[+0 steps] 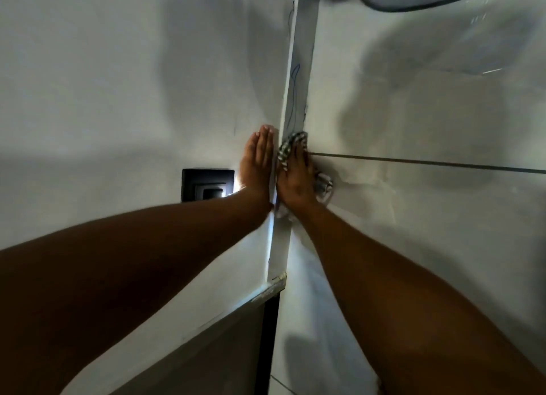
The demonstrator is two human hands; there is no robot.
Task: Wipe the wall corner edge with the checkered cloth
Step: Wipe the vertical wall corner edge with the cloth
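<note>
The wall corner edge is a narrow white strip running up the middle of the view, with thin blue pen marks on it. My right hand presses the black-and-white checkered cloth flat against the right side of the corner; cloth shows above my fingertips and bunches beside my palm at the lower right. My left hand lies flat on the left wall, fingers together and pointing up, right beside the corner and holding nothing.
A black wall switch plate sits on the left wall below my left hand. A dark grout line crosses the right tiled wall. A dark opening lies under the left wall's lower edge.
</note>
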